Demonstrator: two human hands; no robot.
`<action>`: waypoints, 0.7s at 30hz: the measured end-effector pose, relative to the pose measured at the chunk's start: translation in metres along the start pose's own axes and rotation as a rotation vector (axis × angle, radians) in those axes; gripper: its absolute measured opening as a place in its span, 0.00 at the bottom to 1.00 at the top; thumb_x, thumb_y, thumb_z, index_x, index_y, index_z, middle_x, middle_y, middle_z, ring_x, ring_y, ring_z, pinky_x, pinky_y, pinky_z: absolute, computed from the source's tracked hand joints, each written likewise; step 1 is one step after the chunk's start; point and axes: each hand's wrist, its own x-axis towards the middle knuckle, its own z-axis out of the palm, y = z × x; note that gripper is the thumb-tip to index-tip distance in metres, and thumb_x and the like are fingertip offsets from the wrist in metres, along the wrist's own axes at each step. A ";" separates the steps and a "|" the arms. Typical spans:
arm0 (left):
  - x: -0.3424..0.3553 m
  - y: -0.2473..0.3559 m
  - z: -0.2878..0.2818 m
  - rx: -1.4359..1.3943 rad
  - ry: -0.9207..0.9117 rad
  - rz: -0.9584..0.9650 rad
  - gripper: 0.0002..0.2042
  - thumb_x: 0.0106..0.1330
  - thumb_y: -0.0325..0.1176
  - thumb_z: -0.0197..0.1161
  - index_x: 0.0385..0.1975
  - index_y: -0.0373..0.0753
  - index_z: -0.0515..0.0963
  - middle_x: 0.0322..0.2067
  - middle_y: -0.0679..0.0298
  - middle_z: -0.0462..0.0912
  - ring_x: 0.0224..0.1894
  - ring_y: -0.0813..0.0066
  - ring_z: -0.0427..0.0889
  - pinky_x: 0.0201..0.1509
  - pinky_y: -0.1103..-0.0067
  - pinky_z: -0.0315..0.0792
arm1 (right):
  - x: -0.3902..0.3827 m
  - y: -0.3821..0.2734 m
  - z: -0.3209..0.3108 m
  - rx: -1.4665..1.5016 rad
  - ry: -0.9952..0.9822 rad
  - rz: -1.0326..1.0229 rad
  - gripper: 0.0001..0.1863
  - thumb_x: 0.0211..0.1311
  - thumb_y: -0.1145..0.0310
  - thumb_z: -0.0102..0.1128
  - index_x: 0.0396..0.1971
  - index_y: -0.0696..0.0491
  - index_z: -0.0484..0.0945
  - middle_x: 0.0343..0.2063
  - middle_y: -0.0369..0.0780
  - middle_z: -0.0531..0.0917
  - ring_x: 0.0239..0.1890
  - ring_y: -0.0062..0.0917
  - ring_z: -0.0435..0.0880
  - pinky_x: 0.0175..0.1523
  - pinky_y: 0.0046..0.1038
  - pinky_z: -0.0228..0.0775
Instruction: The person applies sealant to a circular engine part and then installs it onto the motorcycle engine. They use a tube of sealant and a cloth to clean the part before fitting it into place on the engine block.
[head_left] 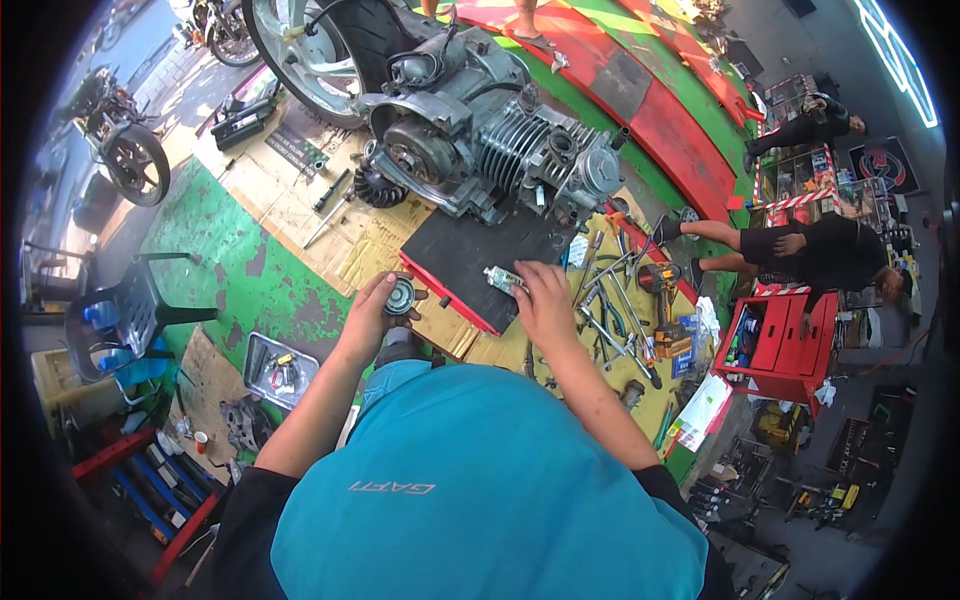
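My left hand (380,305) grips a round, cup-like metal part (401,295) near the lower left corner of a black board with a red edge (450,301). My right hand (542,292) holds a small, pale, squeezed tube (505,282) over the board's lower right. Above the board lies a large scooter engine (505,150) with a wheel (310,55) attached. A black finned fan part (378,182) sits at the engine's left side, near loose tools (330,195) on cardboard.
Tools and a yellow drill (660,300) lie at the right beside a red tool cabinet (815,350). A person (815,250) stands nearby. A tray of parts (280,370) and plastic chair (135,315) are at the left. Red ramps (690,170) run behind.
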 end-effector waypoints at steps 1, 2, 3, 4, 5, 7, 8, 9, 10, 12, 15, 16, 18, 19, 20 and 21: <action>0.001 0.001 0.000 -0.005 -0.004 0.001 0.20 0.79 0.46 0.45 0.55 0.36 0.73 0.44 0.51 0.86 0.32 0.73 0.83 0.37 0.77 0.79 | -0.004 -0.009 -0.001 -0.022 0.061 -0.016 0.19 0.57 0.72 0.66 0.50 0.58 0.81 0.44 0.43 0.81 0.48 0.42 0.76 0.56 0.39 0.69; 0.003 0.002 0.000 -0.010 -0.008 0.001 0.21 0.80 0.47 0.45 0.55 0.35 0.73 0.44 0.51 0.86 0.31 0.72 0.83 0.37 0.77 0.79 | -0.009 -0.010 0.002 -0.018 0.010 -0.036 0.23 0.58 0.69 0.67 0.55 0.58 0.78 0.48 0.45 0.78 0.49 0.43 0.75 0.57 0.40 0.69; 0.003 0.002 0.000 -0.013 -0.012 -0.004 0.21 0.80 0.47 0.44 0.55 0.35 0.74 0.43 0.51 0.86 0.31 0.72 0.83 0.37 0.77 0.79 | -0.014 -0.015 0.005 -0.028 -0.022 -0.032 0.25 0.58 0.68 0.67 0.56 0.57 0.77 0.49 0.45 0.77 0.50 0.42 0.75 0.58 0.40 0.69; 0.004 0.001 0.000 0.002 -0.012 -0.004 0.22 0.79 0.48 0.44 0.55 0.35 0.74 0.43 0.51 0.86 0.31 0.72 0.83 0.37 0.77 0.78 | -0.017 -0.020 0.010 -0.037 -0.054 -0.028 0.27 0.58 0.67 0.68 0.58 0.57 0.76 0.50 0.45 0.76 0.51 0.42 0.75 0.58 0.40 0.69; 0.005 0.001 0.000 0.005 -0.014 -0.007 0.22 0.79 0.49 0.44 0.55 0.35 0.74 0.44 0.51 0.86 0.31 0.72 0.83 0.38 0.77 0.78 | -0.018 -0.022 0.012 -0.047 -0.086 -0.024 0.29 0.58 0.66 0.68 0.59 0.57 0.75 0.51 0.46 0.76 0.52 0.42 0.74 0.58 0.40 0.69; 0.004 0.001 0.000 0.010 -0.011 -0.006 0.22 0.79 0.49 0.44 0.55 0.35 0.74 0.44 0.51 0.86 0.31 0.73 0.83 0.38 0.77 0.78 | -0.016 -0.025 0.013 -0.108 -0.129 -0.022 0.32 0.58 0.62 0.68 0.62 0.56 0.73 0.53 0.46 0.74 0.54 0.42 0.73 0.59 0.41 0.67; 0.004 0.002 0.000 0.014 -0.009 0.000 0.23 0.79 0.49 0.44 0.55 0.35 0.74 0.44 0.51 0.86 0.31 0.73 0.83 0.38 0.77 0.78 | -0.015 -0.026 0.013 -0.139 -0.151 -0.021 0.33 0.58 0.61 0.68 0.63 0.56 0.71 0.54 0.47 0.73 0.55 0.42 0.72 0.60 0.41 0.67; 0.004 0.002 0.001 0.018 -0.006 -0.002 0.23 0.79 0.49 0.44 0.55 0.35 0.74 0.44 0.52 0.86 0.31 0.73 0.83 0.38 0.77 0.78 | -0.015 -0.026 0.013 -0.169 -0.176 -0.014 0.35 0.58 0.59 0.68 0.64 0.56 0.70 0.55 0.47 0.72 0.56 0.43 0.71 0.61 0.42 0.66; 0.004 0.003 0.001 0.022 -0.004 -0.003 0.23 0.79 0.49 0.44 0.55 0.35 0.74 0.44 0.52 0.86 0.31 0.73 0.83 0.38 0.77 0.78 | -0.016 -0.027 0.014 -0.179 -0.177 -0.015 0.35 0.59 0.58 0.68 0.65 0.55 0.70 0.56 0.47 0.72 0.56 0.42 0.71 0.61 0.42 0.66; 0.004 0.004 0.000 0.018 -0.008 -0.009 0.23 0.79 0.49 0.44 0.55 0.35 0.74 0.44 0.52 0.86 0.32 0.72 0.83 0.38 0.76 0.78 | -0.018 -0.029 0.015 -0.203 -0.180 -0.021 0.35 0.59 0.57 0.66 0.66 0.54 0.69 0.57 0.47 0.72 0.57 0.42 0.71 0.61 0.43 0.65; 0.005 0.005 -0.001 0.015 -0.015 -0.013 0.23 0.79 0.49 0.43 0.56 0.35 0.73 0.45 0.51 0.85 0.33 0.71 0.84 0.41 0.74 0.79 | -0.021 -0.030 0.012 -0.216 -0.198 -0.037 0.35 0.59 0.56 0.67 0.65 0.54 0.70 0.60 0.47 0.71 0.57 0.42 0.71 0.62 0.43 0.64; 0.005 0.004 -0.001 0.016 -0.017 -0.015 0.24 0.79 0.49 0.42 0.57 0.34 0.73 0.46 0.51 0.85 0.34 0.70 0.84 0.42 0.74 0.79 | -0.022 -0.031 0.010 -0.212 -0.201 -0.047 0.34 0.59 0.56 0.67 0.64 0.54 0.71 0.60 0.47 0.70 0.58 0.42 0.70 0.62 0.43 0.64; 0.008 0.003 -0.001 -0.063 -0.079 -0.021 0.25 0.79 0.49 0.41 0.59 0.33 0.71 0.47 0.50 0.84 0.36 0.68 0.84 0.44 0.72 0.79 | -0.024 -0.030 0.007 -0.204 -0.205 -0.065 0.32 0.59 0.56 0.67 0.61 0.54 0.74 0.62 0.48 0.70 0.59 0.42 0.70 0.63 0.44 0.64; 0.009 0.002 -0.001 -0.102 -0.111 -0.024 0.26 0.79 0.49 0.40 0.60 0.33 0.71 0.48 0.50 0.84 0.37 0.66 0.84 0.46 0.71 0.79 | -0.026 -0.029 0.006 -0.179 -0.190 -0.074 0.30 0.59 0.56 0.67 0.59 0.55 0.76 0.61 0.48 0.71 0.58 0.43 0.71 0.62 0.44 0.65; 0.010 0.002 0.000 -0.118 -0.153 -0.019 0.26 0.78 0.49 0.40 0.63 0.33 0.69 0.50 0.49 0.83 0.39 0.65 0.85 0.47 0.71 0.79 | -0.028 -0.028 0.005 -0.153 -0.174 -0.081 0.28 0.59 0.57 0.67 0.57 0.55 0.77 0.61 0.49 0.71 0.58 0.43 0.72 0.62 0.45 0.66; 0.009 0.005 0.002 -0.132 -0.195 -0.012 0.27 0.78 0.48 0.40 0.65 0.33 0.67 0.52 0.49 0.82 0.42 0.63 0.85 0.48 0.70 0.79 | -0.028 -0.028 0.004 -0.129 -0.155 -0.090 0.26 0.59 0.58 0.68 0.55 0.56 0.79 0.60 0.49 0.72 0.57 0.44 0.73 0.61 0.45 0.67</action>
